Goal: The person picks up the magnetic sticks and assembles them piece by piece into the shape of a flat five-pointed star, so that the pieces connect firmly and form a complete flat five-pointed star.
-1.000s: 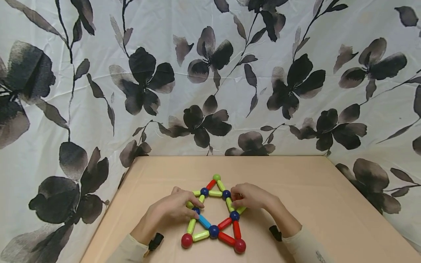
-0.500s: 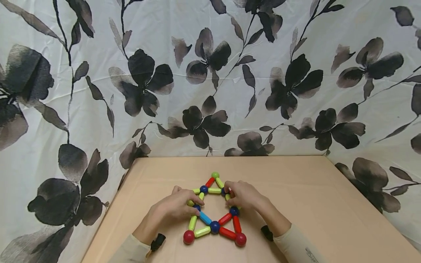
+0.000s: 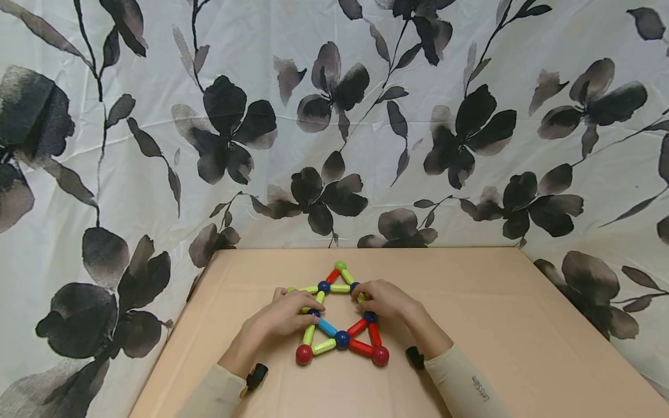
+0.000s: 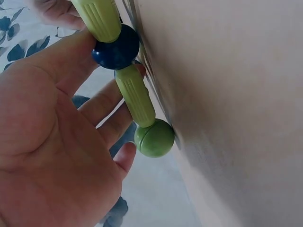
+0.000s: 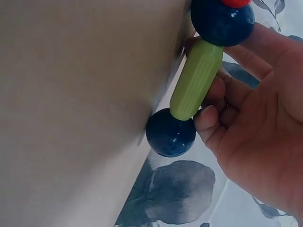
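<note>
A star-shaped frame of magnetic rods and balls lies between both hands, built from yellow-green, red and blue rods. My left hand grips its left side, thumb and fingers around a blue ball and the yellow-green rod below it. On the other side, my right hand holds a yellow-green rod joined to two blue balls, fingers curled behind it. Red balls mark the near points; a light green ball tops the far one. The hands partly hide the side points.
The frame is over a tan tabletop, whose far edge meets a white cloth with dark flowers. Black wrist straps show below both hands.
Both hands and the star frame have shifted away from the person, toward the far table edge. The right hand has also moved left along the frame's right side.
</note>
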Tool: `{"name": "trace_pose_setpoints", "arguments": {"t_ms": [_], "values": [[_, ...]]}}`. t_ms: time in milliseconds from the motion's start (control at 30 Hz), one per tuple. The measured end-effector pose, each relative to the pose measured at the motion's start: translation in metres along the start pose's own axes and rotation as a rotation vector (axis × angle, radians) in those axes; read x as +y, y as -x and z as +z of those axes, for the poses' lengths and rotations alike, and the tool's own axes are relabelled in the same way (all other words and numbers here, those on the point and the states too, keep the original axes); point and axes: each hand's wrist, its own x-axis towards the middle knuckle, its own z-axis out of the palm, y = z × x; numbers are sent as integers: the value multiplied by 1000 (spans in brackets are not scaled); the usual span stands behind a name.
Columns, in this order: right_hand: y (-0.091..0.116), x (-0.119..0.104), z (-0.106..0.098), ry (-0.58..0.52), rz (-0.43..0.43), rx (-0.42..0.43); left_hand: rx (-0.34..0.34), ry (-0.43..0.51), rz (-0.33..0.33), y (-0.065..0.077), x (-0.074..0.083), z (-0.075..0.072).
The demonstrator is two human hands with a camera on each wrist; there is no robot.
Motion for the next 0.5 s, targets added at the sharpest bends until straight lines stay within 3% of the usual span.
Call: {"name": "trace_pose_setpoints", "arguments": {"t_ms": [500], "values": [[-2,-2,1,12,-2,3,-3,1,6,1,2,1]]}}
